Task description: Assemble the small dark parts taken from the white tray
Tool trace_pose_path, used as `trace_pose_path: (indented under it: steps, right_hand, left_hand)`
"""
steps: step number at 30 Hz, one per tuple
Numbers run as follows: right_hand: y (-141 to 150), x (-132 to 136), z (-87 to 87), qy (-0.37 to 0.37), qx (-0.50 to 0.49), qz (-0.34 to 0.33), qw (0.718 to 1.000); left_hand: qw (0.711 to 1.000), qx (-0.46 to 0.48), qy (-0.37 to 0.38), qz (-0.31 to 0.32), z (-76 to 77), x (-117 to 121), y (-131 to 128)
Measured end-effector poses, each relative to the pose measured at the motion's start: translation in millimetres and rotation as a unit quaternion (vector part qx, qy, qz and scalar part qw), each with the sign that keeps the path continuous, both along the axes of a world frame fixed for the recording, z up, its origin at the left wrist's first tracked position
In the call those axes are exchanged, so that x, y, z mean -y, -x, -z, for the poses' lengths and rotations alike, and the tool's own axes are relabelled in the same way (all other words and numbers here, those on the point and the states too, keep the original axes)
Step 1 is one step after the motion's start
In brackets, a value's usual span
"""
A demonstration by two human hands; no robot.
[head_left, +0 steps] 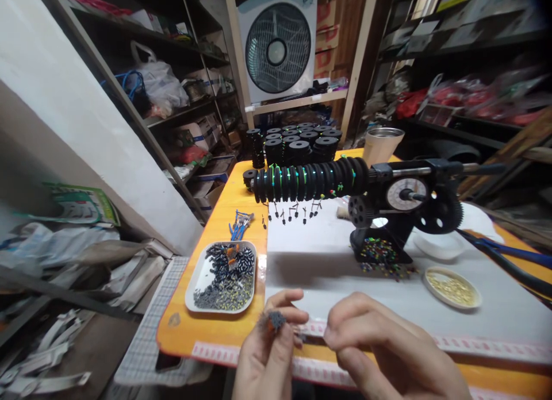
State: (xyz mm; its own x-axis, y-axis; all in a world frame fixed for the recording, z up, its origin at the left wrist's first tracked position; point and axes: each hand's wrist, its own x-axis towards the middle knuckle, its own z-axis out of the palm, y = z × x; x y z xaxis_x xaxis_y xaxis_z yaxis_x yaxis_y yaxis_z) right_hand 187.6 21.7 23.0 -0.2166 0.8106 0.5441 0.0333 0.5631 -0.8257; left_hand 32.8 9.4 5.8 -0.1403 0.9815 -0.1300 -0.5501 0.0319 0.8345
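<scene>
a white tray point(199, 285) of small dark pieces sits at the table's left edge. your left hand point(267, 354) pinches a small bundle of dark pieces point(275, 319) just right of it. your right hand point(388, 348) is curled beside it; whether it grips anything i cannot tell. a black winder point(405, 204) stands behind.

Evenly and softly lit from above, with a faint shadow under the winding machine point(401, 210) on the pale mat point(328, 262), dim among the shelves point(181, 72), bent by wide-angle distortion at the edges and smeared with blur at the right.
</scene>
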Motion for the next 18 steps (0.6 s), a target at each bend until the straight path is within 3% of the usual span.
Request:
trace_pose_path:
  steps: [6, 18]
  right_hand:
    - [1.2, -0.9, 1.1, -0.011, 0.000, -0.017, 1.000]
    - [-0.2, 0.2, 1.2, -0.007, 0.035, -0.003, 0.999]
  left_hand:
    - [0.999, -0.016, 0.026, 0.012, 4.3, 0.1, 1.5]
    - [0.989, 0.081, 0.092, 0.088, -0.4, 2.3, 0.7]
